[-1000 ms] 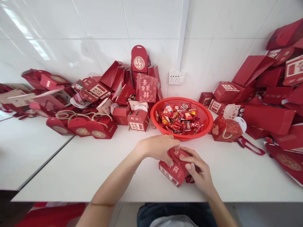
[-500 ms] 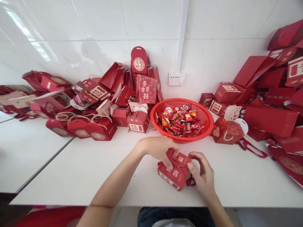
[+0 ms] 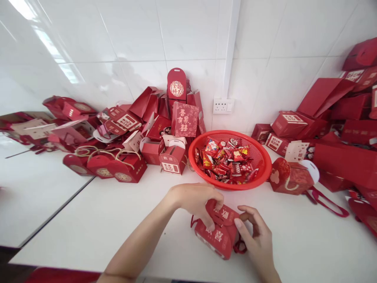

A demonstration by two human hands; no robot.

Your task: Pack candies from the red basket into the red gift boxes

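Observation:
A red cardboard gift box (image 3: 213,241) with white Chinese characters and a dark red cord stands on the table before me. My left hand (image 3: 196,202) reaches over it from the left, thumb on the near face and fingers over the far top flap, gripping between them. At the box's right edge, my right hand (image 3: 259,237) holds the corner of the flap with its thumb and curled fingers. The two top panels meet between my hands; whether they are locked together I cannot tell. Just beyond sits a red plastic basket (image 3: 193,165) of wrapped candies (image 3: 220,157).
Several cord-handled red boxes (image 3: 128,169) stand at the left, with more boxes (image 3: 120,120) heaped behind them. Another pile (image 3: 343,157) rises at the right, and a patterned box (image 3: 291,177) stands beside the basket. A wall socket (image 3: 223,106) sits above the basket.
The view has tilted up slightly, so everything sits lower in the picture. Both hands keep their places on the box, which has barely shifted.

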